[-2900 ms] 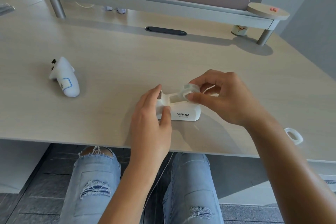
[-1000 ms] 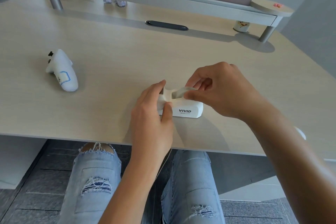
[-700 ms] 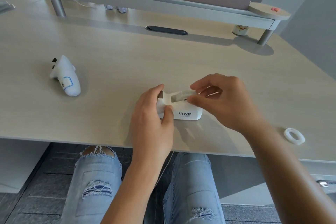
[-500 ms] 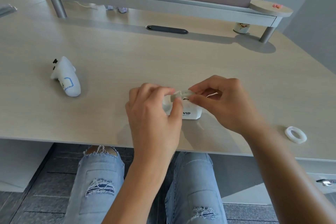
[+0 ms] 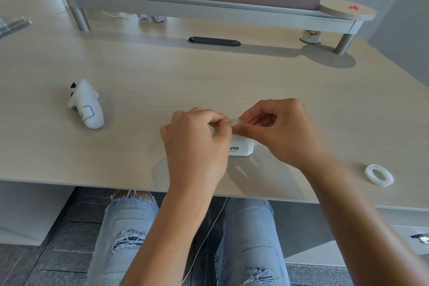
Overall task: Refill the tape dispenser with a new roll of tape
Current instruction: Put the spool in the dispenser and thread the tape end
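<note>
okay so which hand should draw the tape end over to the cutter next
Probably the left hand: its fingertips pinch at the tape above the dispenser, nearer its hidden left end. The right hand can steady the roll.

Bare desk point(image 5: 209, 81) around the dispenser point(image 5: 241, 147)

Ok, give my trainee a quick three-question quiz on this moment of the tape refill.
1. True or false: the tape dispenser rests on the desk.
2. Where does the loose tape ring lie? A) beside the white controller B) on the desk to the person's right C) on the round shelf
3. Both hands meet above the ____.

Key: 1 true; 2 B; 3 dispenser. The left hand and right hand pinch there.
</note>
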Action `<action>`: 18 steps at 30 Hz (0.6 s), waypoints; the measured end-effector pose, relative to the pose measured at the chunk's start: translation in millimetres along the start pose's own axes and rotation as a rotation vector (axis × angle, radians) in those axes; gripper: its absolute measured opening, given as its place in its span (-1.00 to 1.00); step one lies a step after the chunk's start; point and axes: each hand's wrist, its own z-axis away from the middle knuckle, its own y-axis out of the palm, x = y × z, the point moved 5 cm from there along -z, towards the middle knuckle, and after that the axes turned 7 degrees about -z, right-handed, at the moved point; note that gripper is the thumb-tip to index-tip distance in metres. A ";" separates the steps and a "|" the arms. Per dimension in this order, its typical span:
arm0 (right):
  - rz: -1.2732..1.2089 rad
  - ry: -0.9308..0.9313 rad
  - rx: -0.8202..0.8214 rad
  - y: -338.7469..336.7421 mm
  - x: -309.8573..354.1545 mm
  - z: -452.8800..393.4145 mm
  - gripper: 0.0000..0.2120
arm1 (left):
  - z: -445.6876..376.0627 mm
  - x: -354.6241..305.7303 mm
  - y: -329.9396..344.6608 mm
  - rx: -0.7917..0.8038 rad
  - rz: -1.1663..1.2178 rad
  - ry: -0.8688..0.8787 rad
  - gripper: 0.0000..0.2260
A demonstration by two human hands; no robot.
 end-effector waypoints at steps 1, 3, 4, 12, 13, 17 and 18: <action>-0.002 -0.009 -0.003 1.4 1.0 0.0 -0.79 | -0.3 -0.3 -0.6 0.006 -0.005 -0.008 -0.84; 0.004 -0.027 -0.008 3.4 2.6 -0.6 -0.79 | -1.0 -1.5 -1.7 0.022 -0.010 -0.033 -0.85; 0.014 -0.035 -0.010 3.9 2.8 -1.1 -0.78 | -1.5 -2.7 -2.4 0.028 -0.013 -0.044 -0.84; 0.028 -0.087 0.037 0.5 2.7 -1.2 -0.83 | -5.1 -18.0 -3.0 0.061 -0.165 -0.053 -0.85; 0.029 -0.091 0.041 0.1 2.4 -1.4 -0.83 | -5.2 -20.2 -3.0 0.061 -0.183 -0.052 -0.86; 0.026 -0.110 0.053 -0.8 2.1 -1.7 -0.83 | -6.0 -24.1 -2.8 0.073 -0.223 -0.080 -0.87; 0.023 -0.114 0.056 -1.0 1.9 -1.7 -0.82 | -6.6 -23.7 -3.1 0.076 -0.223 -0.092 -0.87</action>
